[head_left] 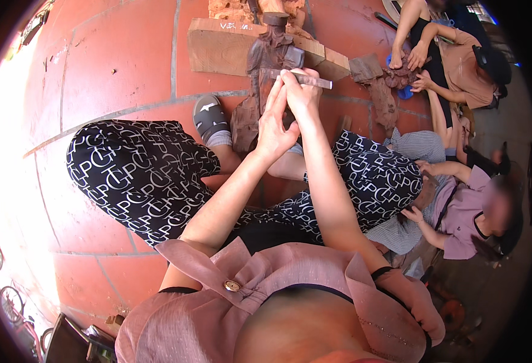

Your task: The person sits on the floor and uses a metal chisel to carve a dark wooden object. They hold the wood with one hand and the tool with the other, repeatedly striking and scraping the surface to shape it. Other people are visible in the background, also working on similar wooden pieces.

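Between my legs a dark reddish-brown carved wooden figure (251, 112) leans back toward a pale timber block. My right hand (302, 97) is closed around a flat, narrow grey strip-shaped tool (317, 81), which lies crosswise over the figure. Whether it is a file or a sanding strip cannot be made out. My left hand (272, 130) rests against the right hand, fingers stretched out with tips by the strip, the thumb apart. Both hands cover part of the figure's middle.
A pale timber block (217, 48) and rough orange-brown wood (229, 9) stand beyond the figure. Another dark carving (382, 100) lies right, where a co-worker's hands (420, 57) work on a carved piece. A second person (459, 212) sits at my right. My sandalled foot (211, 118) is left.
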`<state>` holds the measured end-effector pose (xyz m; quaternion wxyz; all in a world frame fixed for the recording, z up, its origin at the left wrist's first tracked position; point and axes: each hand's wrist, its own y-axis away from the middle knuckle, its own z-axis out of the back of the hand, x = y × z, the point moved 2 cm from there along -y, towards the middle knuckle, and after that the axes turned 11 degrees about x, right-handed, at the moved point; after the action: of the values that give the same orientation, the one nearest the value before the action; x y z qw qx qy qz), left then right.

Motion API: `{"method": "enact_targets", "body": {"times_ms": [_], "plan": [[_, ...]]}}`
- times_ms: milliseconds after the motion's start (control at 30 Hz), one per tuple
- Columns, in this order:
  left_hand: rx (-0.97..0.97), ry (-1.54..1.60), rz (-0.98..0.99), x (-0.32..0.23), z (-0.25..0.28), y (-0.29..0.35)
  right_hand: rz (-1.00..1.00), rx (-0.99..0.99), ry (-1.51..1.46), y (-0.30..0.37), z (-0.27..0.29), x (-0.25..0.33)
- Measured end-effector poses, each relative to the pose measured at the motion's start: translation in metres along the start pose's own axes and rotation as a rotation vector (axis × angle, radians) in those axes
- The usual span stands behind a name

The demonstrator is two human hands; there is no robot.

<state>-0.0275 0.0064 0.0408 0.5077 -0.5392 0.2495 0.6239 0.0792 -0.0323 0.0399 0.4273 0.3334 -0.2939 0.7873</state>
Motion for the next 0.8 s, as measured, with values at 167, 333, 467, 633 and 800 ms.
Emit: {"method": "enact_targets", "body": {"times_ms": [167, 333, 467, 633, 800], "plan": [[0.113, 0.322, 0.046, 0.000, -0.003, -0.007, -0.276, 0.063, -0.418, -0.004, 0.017, 0.006], [0.050, 0.198, 0.068, -0.006, 0.000, 0.000, 0.018, 0.041, -0.202, -0.004, 0.004, -0.006], [0.087, 0.216, 0.033, -0.002, -0.003, -0.006, -0.266, -0.039, -0.434, 0.000, 0.013, 0.003], [0.114, 0.149, 0.039, -0.008, -0.003, 0.002, -0.247, 0.029, -0.652, 0.012, 0.013, -0.013], [-0.005, 0.000, 0.088, -0.008, -0.003, 0.016, 0.178, 0.063, 0.006, 0.024, 0.005, -0.001]]}}
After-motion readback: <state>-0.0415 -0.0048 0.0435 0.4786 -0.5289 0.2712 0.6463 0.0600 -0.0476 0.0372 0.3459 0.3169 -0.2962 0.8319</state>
